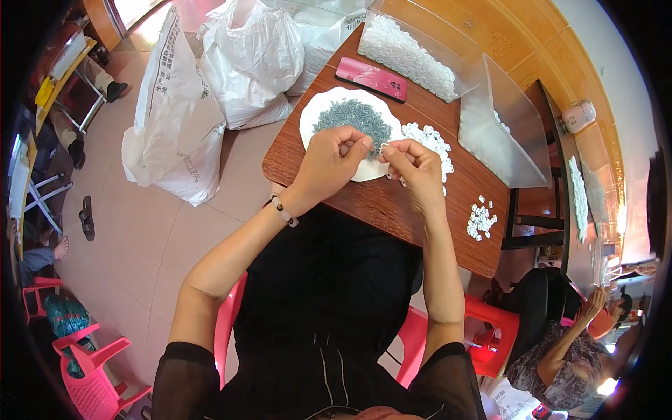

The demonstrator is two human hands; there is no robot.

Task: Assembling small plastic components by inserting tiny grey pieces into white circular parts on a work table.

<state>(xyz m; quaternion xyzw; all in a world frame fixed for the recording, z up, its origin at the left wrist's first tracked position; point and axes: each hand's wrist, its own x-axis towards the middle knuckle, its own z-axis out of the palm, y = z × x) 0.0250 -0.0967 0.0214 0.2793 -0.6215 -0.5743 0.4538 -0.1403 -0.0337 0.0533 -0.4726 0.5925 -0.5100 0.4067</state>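
Observation:
Over the near edge of a white scalloped plate [306, 124], my two hands almost meet. A heap of tiny grey metal-looking pieces [353, 115] fills the plate. My left hand [329, 162] is closed in a pinch, and whatever lies between its fingertips is too small to make out. Thumb and forefinger of my right hand [420, 171] grip a small white plastic piece [383, 148]. A pile of similar white pieces [435, 143] lies right of the plate, partly behind that hand. Farther right is a smaller white pile [481, 221].
The brown wooden table [378, 203] carries a pink phone [371, 79] behind the plate. Clear bins [500, 136] with white pieces stand at its far right. White sacks [178, 119] stand on the floor at left. Another person [567, 360] sits at lower right.

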